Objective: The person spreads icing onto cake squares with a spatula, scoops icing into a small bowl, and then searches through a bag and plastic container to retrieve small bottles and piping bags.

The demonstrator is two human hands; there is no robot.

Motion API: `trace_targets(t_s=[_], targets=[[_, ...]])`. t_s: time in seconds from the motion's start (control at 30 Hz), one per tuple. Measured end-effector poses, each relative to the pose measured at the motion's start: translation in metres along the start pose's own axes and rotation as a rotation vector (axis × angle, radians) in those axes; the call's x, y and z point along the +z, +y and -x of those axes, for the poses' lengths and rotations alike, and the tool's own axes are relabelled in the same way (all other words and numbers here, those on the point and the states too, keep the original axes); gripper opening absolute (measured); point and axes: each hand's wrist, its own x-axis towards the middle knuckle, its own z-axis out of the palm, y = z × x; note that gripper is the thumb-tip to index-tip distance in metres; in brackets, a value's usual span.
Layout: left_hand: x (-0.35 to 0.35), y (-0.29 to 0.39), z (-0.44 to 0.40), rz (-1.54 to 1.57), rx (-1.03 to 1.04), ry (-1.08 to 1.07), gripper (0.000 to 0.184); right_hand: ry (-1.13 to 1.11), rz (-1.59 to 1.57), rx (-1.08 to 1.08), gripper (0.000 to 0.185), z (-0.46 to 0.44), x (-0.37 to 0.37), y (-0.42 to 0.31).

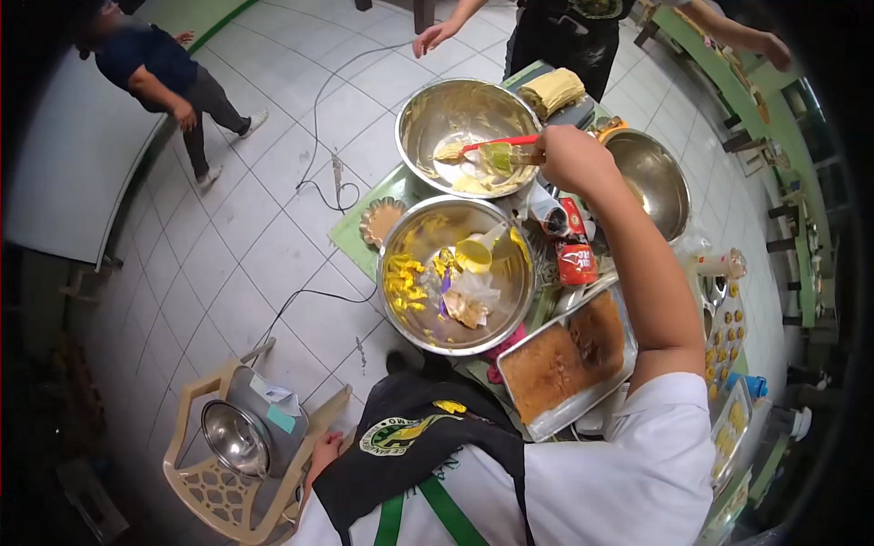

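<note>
My right hand (575, 161) is closed at the upper rim area, gripping a red spatula (510, 143) and what looks like a green-bladed one (498, 158). Their blades hang over a steel bowl (417, 127) smeared with pale cream. Below it stands a second steel bowl (401, 323) with yellow scraps, crumpled wrappers and a yellow cup (473, 255). My left hand (325, 450) is low at my left side, beside the chair's arm, partly hidden by my apron; its fingers are not clear enough to read.
A tray of brown cake (546, 369), a red packet (576, 259), a fluted mold (382, 221) and another steel bowl (669, 182) are on the table. A beige chair (187, 428) holds a small bowl (235, 437). Two people stand beyond; cables cross the floor.
</note>
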Motion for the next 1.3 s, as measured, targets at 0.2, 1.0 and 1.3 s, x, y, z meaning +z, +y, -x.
trace_targets(t_s=[0.2,1.0,1.3], targets=[[-0.015,0.063,-0.057,-0.23,-0.021,-0.121,0.018,-0.205,0.093,0.023,0.021,-0.03,0.008,-0.018],[-0.075,0.181,-0.167,-0.528,-0.003,-0.211,0.017,-0.279,0.067,0.146,0.014,-0.044,0.023,-0.068],[-0.072,0.207,-0.161,-0.479,-0.027,-0.23,0.016,-0.306,-0.328,0.281,0.026,-0.045,0.028,-0.042]])
